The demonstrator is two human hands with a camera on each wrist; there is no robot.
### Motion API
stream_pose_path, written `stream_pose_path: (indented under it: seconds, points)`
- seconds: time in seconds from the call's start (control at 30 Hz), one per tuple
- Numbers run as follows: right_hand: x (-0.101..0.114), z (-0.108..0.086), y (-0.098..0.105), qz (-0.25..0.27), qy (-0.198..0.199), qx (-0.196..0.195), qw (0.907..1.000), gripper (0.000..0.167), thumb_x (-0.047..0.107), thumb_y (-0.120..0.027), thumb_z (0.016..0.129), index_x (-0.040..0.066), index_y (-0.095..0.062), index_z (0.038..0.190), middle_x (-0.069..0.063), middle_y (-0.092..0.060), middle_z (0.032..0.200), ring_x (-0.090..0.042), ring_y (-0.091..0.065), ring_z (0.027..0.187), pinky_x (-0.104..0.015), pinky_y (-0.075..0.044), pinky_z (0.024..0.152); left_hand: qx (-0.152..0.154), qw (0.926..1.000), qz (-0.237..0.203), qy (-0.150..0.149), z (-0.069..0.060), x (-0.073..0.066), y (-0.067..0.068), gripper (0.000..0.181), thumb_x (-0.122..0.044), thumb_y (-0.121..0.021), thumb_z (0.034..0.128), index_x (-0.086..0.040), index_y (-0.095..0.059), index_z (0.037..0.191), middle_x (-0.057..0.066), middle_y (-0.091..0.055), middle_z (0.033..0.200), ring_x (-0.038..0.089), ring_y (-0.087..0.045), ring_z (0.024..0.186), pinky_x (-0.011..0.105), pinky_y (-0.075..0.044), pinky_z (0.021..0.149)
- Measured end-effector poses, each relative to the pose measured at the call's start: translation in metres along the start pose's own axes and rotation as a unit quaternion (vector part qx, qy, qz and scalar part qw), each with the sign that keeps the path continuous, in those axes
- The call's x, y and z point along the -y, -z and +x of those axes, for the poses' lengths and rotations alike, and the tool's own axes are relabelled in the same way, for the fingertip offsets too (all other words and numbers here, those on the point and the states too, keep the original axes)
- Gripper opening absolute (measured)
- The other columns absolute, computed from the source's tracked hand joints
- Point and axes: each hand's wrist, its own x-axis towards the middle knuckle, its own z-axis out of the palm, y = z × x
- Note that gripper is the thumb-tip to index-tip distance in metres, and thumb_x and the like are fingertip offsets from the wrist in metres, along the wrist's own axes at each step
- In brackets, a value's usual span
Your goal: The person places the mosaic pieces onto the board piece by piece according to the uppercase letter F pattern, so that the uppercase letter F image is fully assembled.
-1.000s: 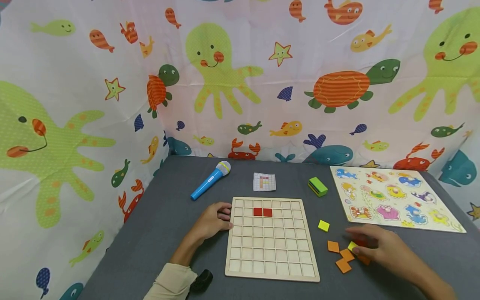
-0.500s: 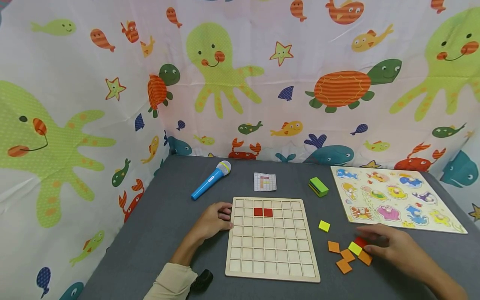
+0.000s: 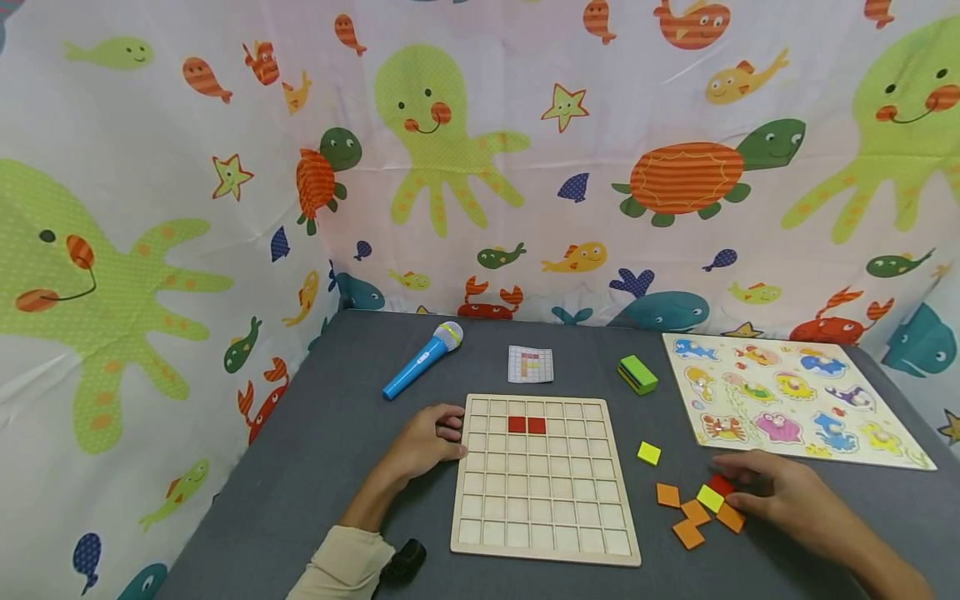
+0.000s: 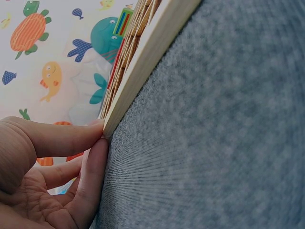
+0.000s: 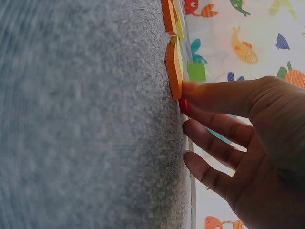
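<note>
Clock reference: board centre is the dial centre; 12 points away from the person.
Counter (image 3: 300, 492): grey, fabric-like surface carrying all items below.
Sleeve (image 3: 345, 562): beige, on the left forearm, at 8 o'clock; a black item (image 3: 405, 562) lies against it.
Orange tiles (image 3: 688, 534): four, loose on the counter between 3 and 4 o'clock.
Right hand (image 3: 776, 492): at 3 o'clock; grip spread, thumb and fingers apart around the loose red tile. In the right wrist view the thumb tip is at the end of one orange tile.
Inner yellow tile (image 3: 709, 498): just beside the thumb tip, between orange and red tiles.
Loose red tile (image 3: 720, 483): at 3 o'clock, partly covered by the right hand.
Wooden grid board (image 3: 545, 556): flat on the counter, directly before the person.
Outer yellow tile (image 3: 648, 453): between 2 and 3 o'clock, apart from the cluster.
Left hand (image 3: 423, 446): between 9 and 10 o'clock; thumb and forefinger tips close together against the board's edge; whether the grip pinches it cannot be told.
Seated red tiles (image 3: 517, 424): two, side by side, second row from the far edge.
Sea-animal puzzle (image 3: 798, 400): at 2 o'clock.
Green-topped stack (image 3: 637, 373): at 1 o'clock.
Blue microphone (image 3: 420, 364): at 11 o'clock.
Pattern card (image 3: 530, 364): at 12 o'clock.
Curtain (image 3: 510, 83): sea-animal print, behind everything.
</note>
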Motion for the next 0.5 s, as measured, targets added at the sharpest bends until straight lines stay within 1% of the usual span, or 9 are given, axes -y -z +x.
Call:
stream_pose_path:
  seconds: [0.1, 0.17, 0.3, 0.4, 0.5]
  points:
    - [0.0007, 0.0008, 0.0004, -0.008, -0.003, 0.004, 1.0000, 0.049, 0.018, -0.086, 0.088, 0.006, -0.071, 0.133, -0.001, -0.071, 0.113, -0.009, -0.059, 0.090, -0.024, -0.053, 0.076, 0.003, 1.0000, -0.002, 0.001, -0.0003, 0.0004, 0.0000, 0.060, 0.003, -0.084, 0.0833, 0.001, -0.063, 0.139, 0.012, -0.064, 0.120, 0.022, -0.068, 0.108, 0.038, -0.059, 0.090]
    - [0.0004, 0.0012, 0.0008, -0.013, 0.000, 0.005, 0.9999, 0.048, 0.017, -0.086, 0.088, 0.006, -0.071, 0.132, -0.002, -0.072, 0.114, -0.013, -0.060, 0.092, -0.028, -0.055, 0.078, 0.005, 1.0000, -0.003, 0.001, -0.0004, 0.0008, 0.0003, 0.060, 0.003, -0.084, 0.0837, 0.001, -0.063, 0.140, 0.012, -0.064, 0.120, 0.022, -0.068, 0.109, 0.039, -0.059, 0.090]
    - [-0.0019, 0.0011, 0.0005, -0.029, 0.007, -0.001, 0.9996, 0.048, 0.020, -0.087, 0.087, 0.008, -0.072, 0.131, -0.001, -0.072, 0.115, -0.011, -0.060, 0.092, -0.028, -0.055, 0.079, 0.004, 1.0000, -0.004, -0.001, -0.0001, 0.0015, 0.0007, 0.060, 0.002, -0.084, 0.0839, 0.000, -0.063, 0.140, 0.012, -0.064, 0.120, 0.022, -0.068, 0.109, 0.039, -0.059, 0.090]
    - [-0.0029, 0.0012, 0.0000, -0.036, 0.008, -0.002, 0.9993, 0.049, 0.022, -0.088, 0.087, 0.007, -0.073, 0.130, -0.001, -0.072, 0.113, -0.011, -0.059, 0.092, -0.028, -0.054, 0.079, 0.004, 1.0000, -0.004, -0.002, -0.0001, 0.0018, 0.0005, 0.060, 0.002, -0.084, 0.0838, 0.000, -0.063, 0.140, 0.012, -0.064, 0.120, 0.022, -0.068, 0.109, 0.038, -0.059, 0.090]
    - [-0.0026, 0.0030, 0.0006, -0.037, 0.004, 0.004, 0.9993, 0.048, 0.022, -0.087, 0.088, 0.005, -0.073, 0.130, 0.000, -0.071, 0.110, -0.015, -0.059, 0.092, -0.032, -0.054, 0.079, 0.003, 1.0000, -0.004, -0.003, -0.0001, 0.0019, 0.0004, 0.060, 0.002, -0.084, 0.0838, 0.000, -0.063, 0.140, 0.012, -0.063, 0.121, 0.022, -0.068, 0.109, 0.038, -0.059, 0.090]
